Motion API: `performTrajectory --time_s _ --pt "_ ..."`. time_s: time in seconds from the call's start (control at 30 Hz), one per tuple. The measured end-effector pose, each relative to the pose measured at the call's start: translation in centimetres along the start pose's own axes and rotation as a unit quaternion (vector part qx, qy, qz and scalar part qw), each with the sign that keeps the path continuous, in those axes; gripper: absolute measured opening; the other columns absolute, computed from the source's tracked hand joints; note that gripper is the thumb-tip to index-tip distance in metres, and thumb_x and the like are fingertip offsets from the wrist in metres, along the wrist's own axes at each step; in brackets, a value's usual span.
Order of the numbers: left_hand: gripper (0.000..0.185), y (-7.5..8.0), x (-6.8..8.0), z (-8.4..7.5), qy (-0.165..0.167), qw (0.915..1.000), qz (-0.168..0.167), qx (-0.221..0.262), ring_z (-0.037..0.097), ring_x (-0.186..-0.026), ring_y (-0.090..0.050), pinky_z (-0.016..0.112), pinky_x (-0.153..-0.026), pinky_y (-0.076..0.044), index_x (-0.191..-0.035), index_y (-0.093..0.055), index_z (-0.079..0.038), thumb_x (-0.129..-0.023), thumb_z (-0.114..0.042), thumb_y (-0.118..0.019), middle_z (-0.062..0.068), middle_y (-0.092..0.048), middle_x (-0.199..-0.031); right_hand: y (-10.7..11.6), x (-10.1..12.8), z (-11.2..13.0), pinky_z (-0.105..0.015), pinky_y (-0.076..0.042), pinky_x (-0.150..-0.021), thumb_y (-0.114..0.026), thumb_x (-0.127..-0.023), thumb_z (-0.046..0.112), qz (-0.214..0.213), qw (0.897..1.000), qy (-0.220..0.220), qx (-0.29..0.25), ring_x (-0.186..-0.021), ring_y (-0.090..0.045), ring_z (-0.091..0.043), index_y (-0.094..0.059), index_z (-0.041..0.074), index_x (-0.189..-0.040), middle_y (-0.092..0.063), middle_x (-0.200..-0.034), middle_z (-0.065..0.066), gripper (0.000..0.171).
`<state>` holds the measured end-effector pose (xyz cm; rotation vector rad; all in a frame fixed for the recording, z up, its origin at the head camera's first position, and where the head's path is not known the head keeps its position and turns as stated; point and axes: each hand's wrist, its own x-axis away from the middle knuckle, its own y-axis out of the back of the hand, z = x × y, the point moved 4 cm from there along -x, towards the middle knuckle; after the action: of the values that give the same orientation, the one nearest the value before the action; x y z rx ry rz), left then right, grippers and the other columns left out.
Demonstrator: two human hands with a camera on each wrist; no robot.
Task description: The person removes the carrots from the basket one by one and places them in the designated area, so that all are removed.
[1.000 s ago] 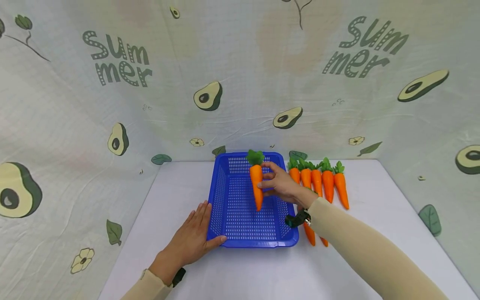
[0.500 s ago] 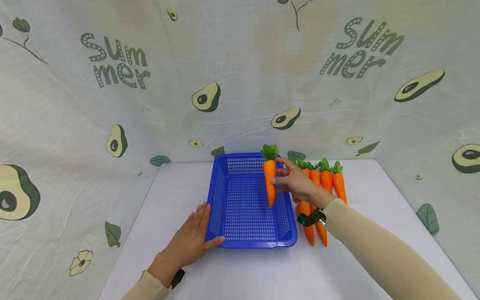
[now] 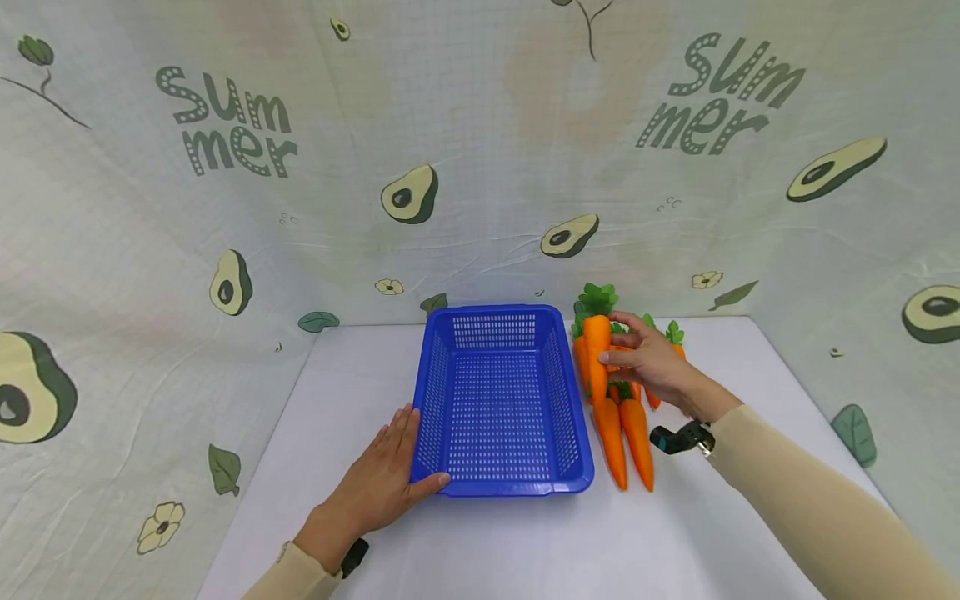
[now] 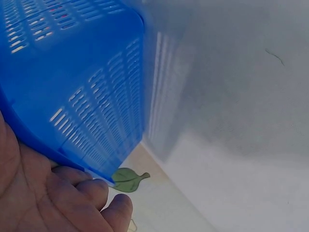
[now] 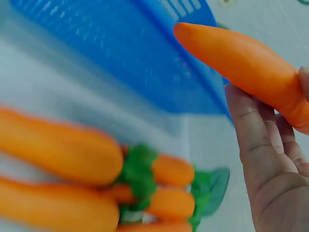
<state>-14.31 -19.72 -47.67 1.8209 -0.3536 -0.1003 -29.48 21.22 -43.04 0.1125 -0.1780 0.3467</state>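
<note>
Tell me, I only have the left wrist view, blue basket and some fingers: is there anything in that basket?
Observer: No, the blue basket holds nothing in the head view.
Operator: Where is the other hand?
Observer: The right hand is right of the basket, holding one carrot upright above the carrots on the table.
Operator: What is my left hand doing?
Observer: The left hand lies flat on the table, thumb against the basket's near left corner.

Orange carrot upright beside basket
</note>
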Motion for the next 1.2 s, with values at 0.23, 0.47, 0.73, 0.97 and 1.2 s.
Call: performTrajectory --time_s 0.23,0.47,0.73,0.97,1.2 --pt "0.116 0.0 0.0 -0.1 0.002 1.0 0.002 0.0 0.037 -0.164 -0.013 0.057 -0.131 -0.02 -0.169 -0.005 -0.001 -0.096 -0.08 -0.048 0.02 -0.007 -0.177 3.8 2.4 -2.2 -0.051 -0.062 -0.096 -0.07 -0.101 0.008 -0.024 0.996 -0.04 0.075 -0.114 -0.067 -0.029 -0.011 0.009 -0.169 -0.03 -0.161 -0.038 0.089" --pt "0.115 0.1 -0.1 -0.2 -0.001 1.0 0.004 -0.001 0.037 -0.164 -0.012 0.057 -0.131 -0.02 -0.168 -0.005 0.0 -0.097 -0.079 -0.048 0.021 -0.008 -0.177 6.7 5.0 -5.3 -0.045 -0.065 -0.087 -0.07 -0.101 0.009 -0.022 0.99 -0.089 0.108 -0.105 -0.07 -0.026 -0.01 0.002 -0.167 -0.033 -0.155 -0.04 0.09" --pt "0.114 0.3 0.0 -0.2 -0.005 1.0 0.003 0.002 0.038 -0.164 -0.013 0.057 -0.131 -0.021 -0.168 -0.006 0.002 -0.098 -0.079 -0.047 0.023 -0.009 -0.176 7.7 7.0 -9.0 -0.046 -0.065 -0.089 -0.075 -0.098 0.013 -0.029 0.984 -0.135 0.116 -0.104 -0.069 -0.024 -0.011 -0.001 -0.165 -0.031 -0.151 -0.042 0.093" --pt "0.117 0.2 -0.1 0.1 0.005 1.0 0.004 0.005 0.038 -0.164 -0.014 0.056 -0.131 -0.02 -0.168 -0.005 -0.001 -0.095 -0.083 -0.044 0.02 -0.007 -0.177 7.1 7.1 -10.6 -0.045 -0.066 -0.083 -0.077 -0.096 0.011 -0.046 0.978 -0.142 0.145 -0.095 -0.068 -0.025 -0.017 -0.002 -0.164 -0.044 -0.137 -0.037 0.091" --pt "0.117 0.1 -0.1 -0.1 0.002 1.0 0.004 0.008 0.038 -0.163 -0.015 0.056 -0.131 -0.021 -0.168 -0.005 0.0 -0.095 -0.082 -0.046 0.021 -0.008 -0.177 6.5 7.3 -11.4 -0.043 -0.066 -0.079 -0.078 -0.097 0.019 -0.054 0.972 -0.14 0.181 -0.092 -0.067 -0.024 -0.019 0.0 -0.164 -0.044 -0.14 -0.039 0.091"
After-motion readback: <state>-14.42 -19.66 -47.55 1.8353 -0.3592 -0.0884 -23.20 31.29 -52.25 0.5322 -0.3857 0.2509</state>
